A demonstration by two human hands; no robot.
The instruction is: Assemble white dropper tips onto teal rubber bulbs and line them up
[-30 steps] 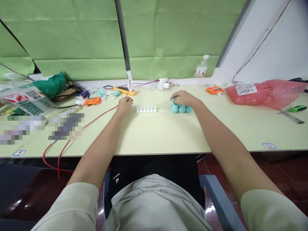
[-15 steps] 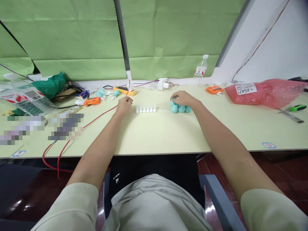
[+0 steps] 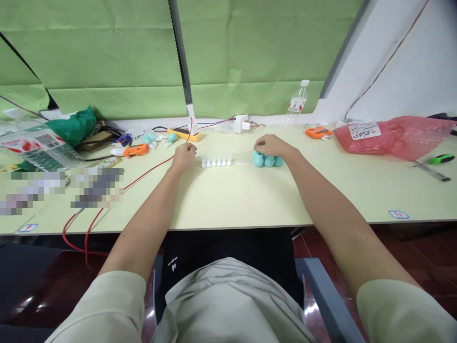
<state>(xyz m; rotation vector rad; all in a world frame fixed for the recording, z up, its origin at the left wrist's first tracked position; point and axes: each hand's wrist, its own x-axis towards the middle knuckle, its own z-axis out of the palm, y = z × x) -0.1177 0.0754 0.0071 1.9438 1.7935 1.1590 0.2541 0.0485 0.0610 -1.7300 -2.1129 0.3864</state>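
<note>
Near the middle of the table, my left hand [image 3: 184,156] rests with curled fingers, just left of a row of small white bulb-shaped pieces [image 3: 216,162]. Whatever its fingers may hold is too small to make out. My right hand [image 3: 270,145] reaches over a cluster of turquoise balls [image 3: 269,161], its fingers bent down and closed at the cluster's far left side. The fingertips touch or nearly touch the balls; what lies between them is hidden. Between the white row and the cluster lies a thin line of small clear pieces [image 3: 244,163].
A red wire [image 3: 150,170] runs past my left hand. Behind it lie a yellow multimeter [image 3: 189,135] and small turquoise pieces in bags [image 3: 150,138]. A clear bottle [image 3: 297,105], an orange tool [image 3: 317,133], a red bag [image 3: 387,138] and a green-handled screwdriver [image 3: 441,160] are at the right.
My right fingers have shifted very slightly over the turquoise cluster, and the turquoise patch beside the fingertips looks lower. My left hand and the white row stay in place.
</note>
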